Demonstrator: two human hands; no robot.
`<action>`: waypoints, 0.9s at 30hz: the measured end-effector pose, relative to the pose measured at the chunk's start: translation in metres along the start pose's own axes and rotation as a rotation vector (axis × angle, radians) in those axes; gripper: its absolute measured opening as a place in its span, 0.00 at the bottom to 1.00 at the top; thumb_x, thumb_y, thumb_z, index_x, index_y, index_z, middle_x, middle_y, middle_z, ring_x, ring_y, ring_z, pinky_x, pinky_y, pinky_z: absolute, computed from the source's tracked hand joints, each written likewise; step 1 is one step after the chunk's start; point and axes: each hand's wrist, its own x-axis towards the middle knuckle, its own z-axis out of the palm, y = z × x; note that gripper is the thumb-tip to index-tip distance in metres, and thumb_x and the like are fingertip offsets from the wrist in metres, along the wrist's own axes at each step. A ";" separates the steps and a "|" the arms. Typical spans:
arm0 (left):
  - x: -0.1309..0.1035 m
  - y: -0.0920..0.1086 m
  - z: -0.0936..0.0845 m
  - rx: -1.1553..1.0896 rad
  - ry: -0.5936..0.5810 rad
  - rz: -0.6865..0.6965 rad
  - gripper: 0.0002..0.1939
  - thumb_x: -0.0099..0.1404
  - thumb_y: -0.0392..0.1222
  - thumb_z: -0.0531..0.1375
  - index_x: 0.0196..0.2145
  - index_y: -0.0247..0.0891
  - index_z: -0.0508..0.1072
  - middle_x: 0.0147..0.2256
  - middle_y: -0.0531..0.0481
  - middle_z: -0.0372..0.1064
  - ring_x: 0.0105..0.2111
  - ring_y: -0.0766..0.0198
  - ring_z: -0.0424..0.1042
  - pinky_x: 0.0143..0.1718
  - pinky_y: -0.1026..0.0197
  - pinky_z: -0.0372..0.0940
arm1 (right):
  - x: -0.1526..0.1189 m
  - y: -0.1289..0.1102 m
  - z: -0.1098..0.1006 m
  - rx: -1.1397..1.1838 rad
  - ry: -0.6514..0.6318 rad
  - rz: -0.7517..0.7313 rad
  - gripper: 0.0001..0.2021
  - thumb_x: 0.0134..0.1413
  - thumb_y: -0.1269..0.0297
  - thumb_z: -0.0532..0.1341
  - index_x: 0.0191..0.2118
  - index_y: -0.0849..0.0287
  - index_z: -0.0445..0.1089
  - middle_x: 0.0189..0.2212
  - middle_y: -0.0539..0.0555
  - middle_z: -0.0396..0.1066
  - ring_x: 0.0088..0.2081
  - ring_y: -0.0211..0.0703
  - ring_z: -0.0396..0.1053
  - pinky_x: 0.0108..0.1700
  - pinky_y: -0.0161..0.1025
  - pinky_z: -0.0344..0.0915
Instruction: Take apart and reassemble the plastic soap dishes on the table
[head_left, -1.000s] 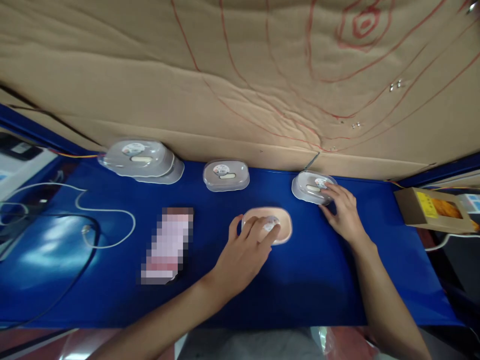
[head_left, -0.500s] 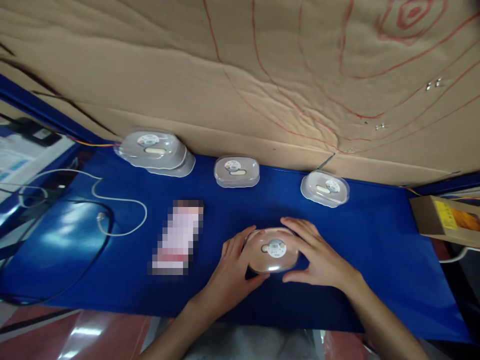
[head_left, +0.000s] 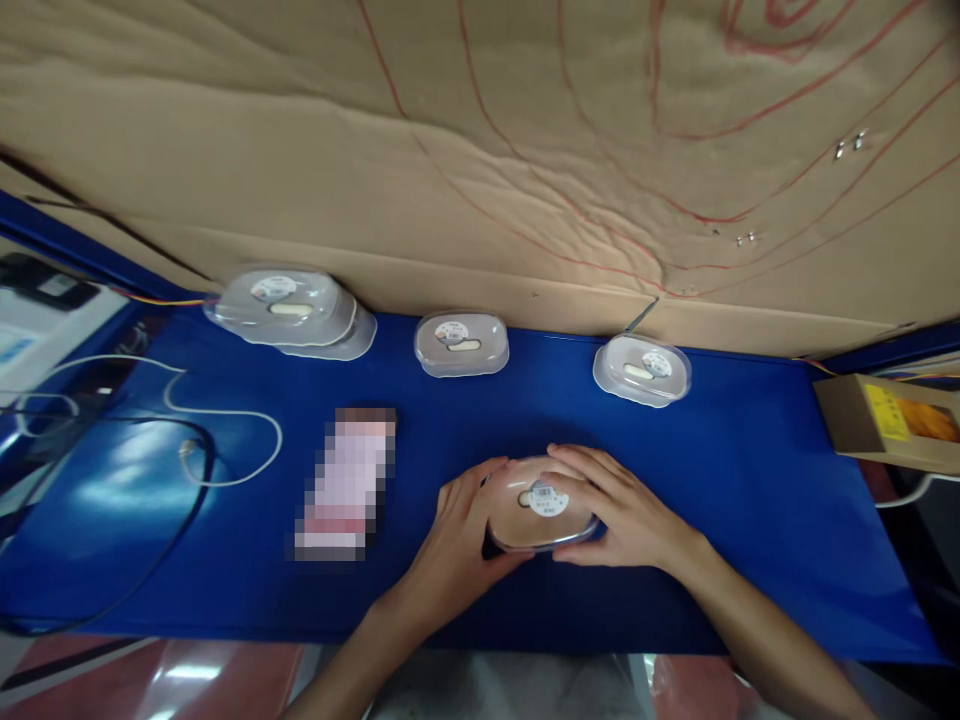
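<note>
A clear-lidded oval plastic container (head_left: 517, 525) with a round label on its lid is held between both hands near the front of the blue table (head_left: 247, 590). My left hand (head_left: 457, 530) grips its left end, thumb along the near side and fingers at the far side. Around the right end is my right hand (head_left: 619, 505), its fingers reaching over the far edge and its thumb at the near edge. Parts of the container's ends are hidden by the fingers.
Along the back stand stacked containers (head_left: 281, 310) at left, a single container (head_left: 461, 345) in the middle and another container (head_left: 643, 372) at right. A blurred-out phone-like object (head_left: 345, 480), a white cable (head_left: 274, 440) and a cardboard box (head_left: 855, 420) are also there. Brown paper (head_left: 300, 150) covers the wall.
My right hand has closed in on the right end of the container, its thumb now against the near edge. The left hand keeps its grip. The whole view has shifted slightly.
</note>
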 end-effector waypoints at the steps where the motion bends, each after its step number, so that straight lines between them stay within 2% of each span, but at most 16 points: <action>1: -0.001 -0.002 0.000 -0.002 0.002 0.007 0.57 0.57 0.40 0.76 0.73 0.52 0.48 0.67 0.38 0.62 0.66 0.40 0.65 0.63 0.37 0.64 | -0.001 0.003 -0.001 0.039 0.026 0.006 0.42 0.60 0.47 0.70 0.74 0.51 0.55 0.72 0.64 0.59 0.71 0.61 0.61 0.68 0.59 0.65; 5: -0.010 -0.006 -0.002 -0.014 -0.025 0.046 0.63 0.55 0.40 0.78 0.75 0.51 0.42 0.67 0.35 0.62 0.66 0.37 0.64 0.63 0.33 0.64 | -0.002 0.021 -0.006 0.078 0.146 0.113 0.41 0.60 0.47 0.70 0.73 0.49 0.56 0.71 0.64 0.58 0.71 0.63 0.60 0.68 0.61 0.65; 8: -0.016 -0.004 -0.007 -0.008 -0.114 0.087 0.64 0.53 0.39 0.79 0.75 0.50 0.44 0.66 0.35 0.62 0.65 0.36 0.64 0.64 0.31 0.63 | 0.004 0.032 -0.003 0.007 0.209 0.232 0.36 0.63 0.49 0.69 0.71 0.49 0.57 0.72 0.65 0.57 0.72 0.63 0.58 0.68 0.63 0.63; 13: -0.020 0.001 -0.011 0.062 -0.180 0.157 0.55 0.57 0.31 0.74 0.74 0.48 0.49 0.69 0.36 0.60 0.69 0.40 0.61 0.69 0.32 0.58 | 0.015 0.039 0.011 -0.134 0.191 0.304 0.34 0.66 0.47 0.65 0.71 0.49 0.56 0.72 0.65 0.56 0.72 0.65 0.56 0.68 0.67 0.60; 16: -0.020 -0.001 -0.011 0.023 -0.174 0.128 0.55 0.59 0.32 0.72 0.74 0.47 0.46 0.68 0.36 0.61 0.68 0.41 0.62 0.70 0.33 0.57 | 0.015 0.040 0.012 -0.175 0.150 0.338 0.33 0.68 0.47 0.63 0.72 0.49 0.54 0.73 0.65 0.55 0.73 0.66 0.53 0.69 0.70 0.57; 18: -0.021 -0.002 -0.010 -0.009 -0.161 0.101 0.57 0.59 0.35 0.73 0.75 0.47 0.44 0.68 0.35 0.61 0.68 0.40 0.61 0.69 0.32 0.57 | 0.012 0.038 0.008 -0.187 0.132 0.350 0.33 0.71 0.49 0.60 0.74 0.49 0.51 0.75 0.65 0.51 0.75 0.66 0.50 0.69 0.71 0.54; 20: -0.021 -0.003 -0.010 -0.026 -0.140 0.080 0.59 0.58 0.37 0.74 0.75 0.47 0.42 0.68 0.34 0.61 0.69 0.38 0.61 0.69 0.31 0.58 | 0.009 0.032 0.001 -0.173 0.121 0.318 0.32 0.73 0.50 0.56 0.76 0.48 0.48 0.77 0.64 0.45 0.76 0.66 0.46 0.71 0.71 0.51; 22: -0.020 -0.003 -0.011 -0.038 -0.121 0.063 0.59 0.58 0.38 0.75 0.75 0.46 0.42 0.68 0.34 0.62 0.69 0.38 0.61 0.68 0.31 0.59 | 0.007 0.020 -0.005 -0.098 0.064 0.215 0.36 0.71 0.46 0.57 0.77 0.48 0.47 0.77 0.63 0.44 0.77 0.65 0.45 0.72 0.69 0.50; 25: -0.018 -0.001 -0.012 -0.083 -0.096 0.042 0.59 0.58 0.41 0.76 0.74 0.47 0.44 0.67 0.35 0.63 0.68 0.39 0.63 0.68 0.33 0.61 | 0.007 -0.004 -0.009 0.044 -0.128 0.043 0.46 0.62 0.38 0.65 0.76 0.53 0.48 0.76 0.64 0.50 0.75 0.62 0.52 0.71 0.61 0.57; 27: -0.018 0.000 -0.013 -0.125 -0.087 0.008 0.59 0.57 0.43 0.76 0.74 0.49 0.45 0.68 0.35 0.62 0.67 0.40 0.64 0.67 0.34 0.63 | 0.009 -0.017 -0.006 0.066 -0.203 0.005 0.45 0.60 0.40 0.67 0.75 0.53 0.52 0.74 0.63 0.55 0.73 0.59 0.57 0.71 0.57 0.59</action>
